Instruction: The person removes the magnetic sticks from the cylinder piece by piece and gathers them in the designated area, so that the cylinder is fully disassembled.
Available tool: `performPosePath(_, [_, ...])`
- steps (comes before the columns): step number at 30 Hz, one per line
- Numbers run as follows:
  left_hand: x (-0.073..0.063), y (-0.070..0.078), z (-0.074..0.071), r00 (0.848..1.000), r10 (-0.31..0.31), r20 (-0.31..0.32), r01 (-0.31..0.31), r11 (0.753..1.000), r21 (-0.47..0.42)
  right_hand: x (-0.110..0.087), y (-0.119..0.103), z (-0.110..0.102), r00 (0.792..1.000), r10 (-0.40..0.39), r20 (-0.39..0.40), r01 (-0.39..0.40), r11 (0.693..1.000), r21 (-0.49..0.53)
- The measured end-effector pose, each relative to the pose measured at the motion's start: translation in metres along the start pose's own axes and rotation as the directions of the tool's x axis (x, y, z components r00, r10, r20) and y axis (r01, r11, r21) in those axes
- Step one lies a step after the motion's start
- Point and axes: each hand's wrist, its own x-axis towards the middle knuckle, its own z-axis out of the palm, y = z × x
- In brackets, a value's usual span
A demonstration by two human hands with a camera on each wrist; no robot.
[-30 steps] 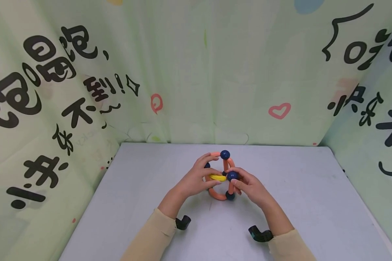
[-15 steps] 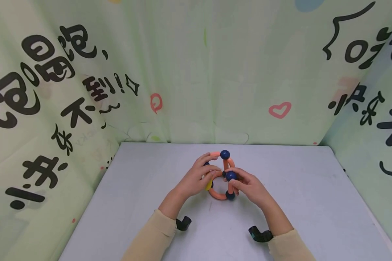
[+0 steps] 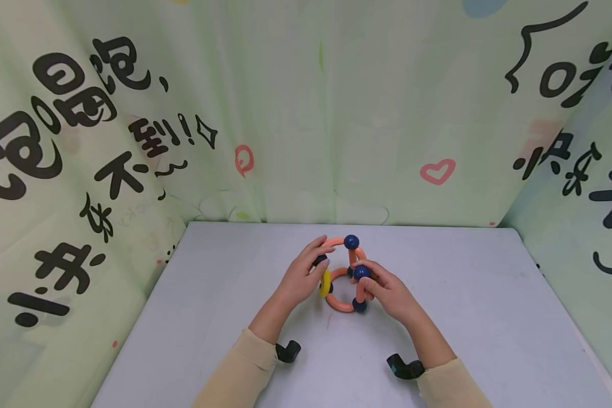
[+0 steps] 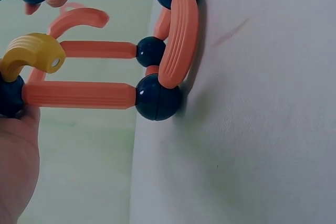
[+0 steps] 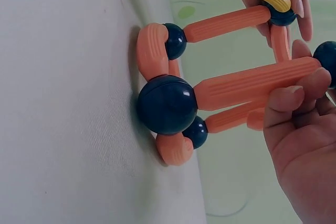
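Observation:
A frame of orange magnetic rods and navy balls stands on the table, with a curved-rod ring [image 3: 340, 307] at its base. My left hand [image 3: 297, 280] grips the upper left ball [image 4: 10, 95] of the frame, its fingers partly hiding that ball in the head view. From this ball a curved yellow magnetic rod [image 3: 325, 283] hangs by one end; its other end [image 4: 55, 62] is free. My right hand [image 3: 391, 290] holds an upright orange rod [image 5: 257, 83] just below its top ball [image 3: 361, 272]. At the back, another ball [image 3: 351, 242] joins a curved orange rod [image 3: 334, 242].
The white table [image 3: 224, 272] spreads around the frame. Printed curtains [image 3: 296, 113] rise behind and at both sides. Black wrist cameras [image 3: 288, 351] stick out inward from both wrists, over the tabletop.
The yellow rod, earlier pointing right towards the right hand's ball between my left fingers, has swung down and left. My left fingers have let it go and shifted to the ball. The right hand barely moves.

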Motion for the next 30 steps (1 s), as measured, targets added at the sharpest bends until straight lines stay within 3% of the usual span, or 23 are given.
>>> performPosePath(6, [-0.001, 0.0, 0.0, 0.999, -0.037, -0.003, 0.037, 0.999, -0.021, 0.001, -0.002, 0.001, 1.0, 0.015, -0.008, -0.015, 1.0, -0.003])
performPosePath(21, [-0.003, -0.001, -0.001, 1.0, -0.031, 0.0, 0.031, 0.996, -0.078, 0.002, -0.001, -0.001, 1.0, -0.026, -0.004, 0.026, 1.0, 0.011])
performPosePath(30, [-0.002, -0.001, -0.001, 0.999, -0.036, 0.008, 0.037, 0.994, -0.101, 0.001, -0.007, -0.01, 0.99, 0.083, -0.112, -0.087, 0.996, -0.027])
